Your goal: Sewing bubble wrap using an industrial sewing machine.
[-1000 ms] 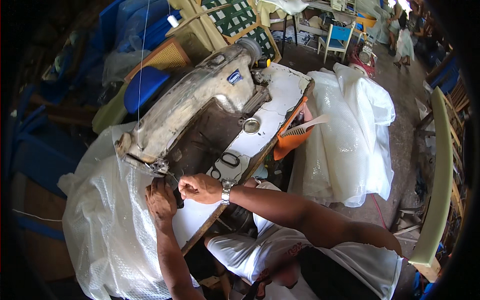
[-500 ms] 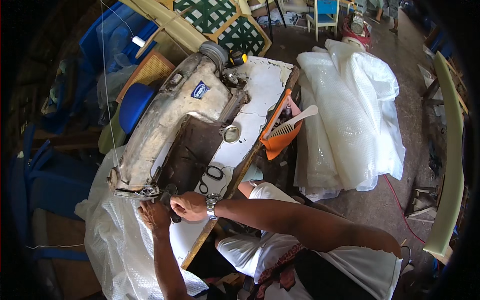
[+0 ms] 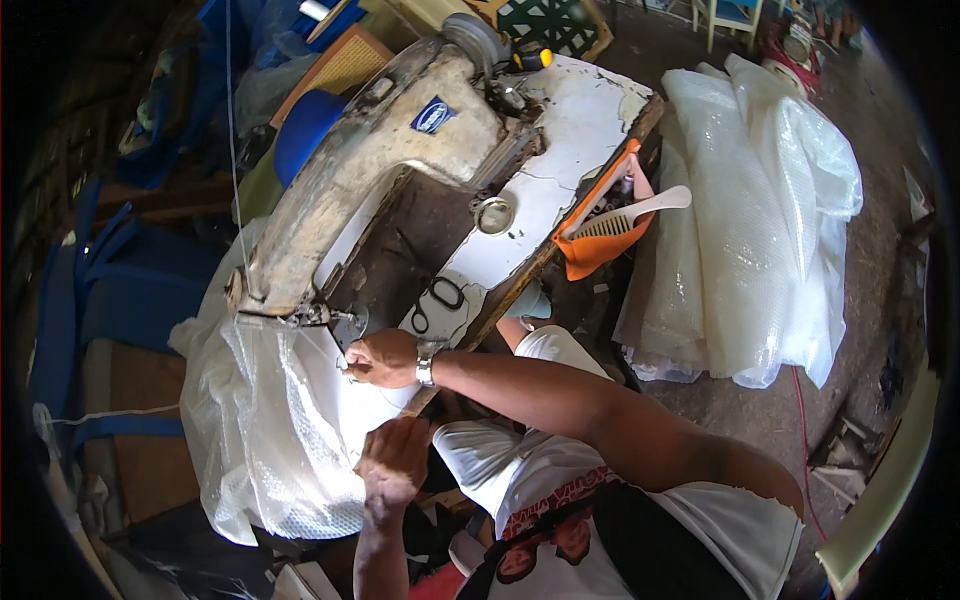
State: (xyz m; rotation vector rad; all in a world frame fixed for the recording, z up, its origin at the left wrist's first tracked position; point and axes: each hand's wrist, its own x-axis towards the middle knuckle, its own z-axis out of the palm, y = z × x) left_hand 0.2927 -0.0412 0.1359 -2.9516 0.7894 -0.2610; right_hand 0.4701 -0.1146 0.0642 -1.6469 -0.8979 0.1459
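The clear plastic sheet point(image 3: 270, 440) lies under the needle end of the old sewing machine point(image 3: 370, 180), so the stitching looks about to begin; next it needs a slow, straight push. The right hand point(image 3: 385, 358), just below the needle, pinches the sheet with fingers together. The left hand point(image 3: 395, 462), nearer the person, rests bent on its edge; I cannot tell how its fingers are.

One sewing machine point(image 3: 380, 170) stood on the tabletop point(image 3: 580, 130). One pair of scissors point(image 3: 437, 300) lay near its front edge, one metal ring point(image 3: 494, 214) mid-table, one brush point(image 3: 640, 212) and one orange dustpan point(image 3: 600, 240) at its right edge.
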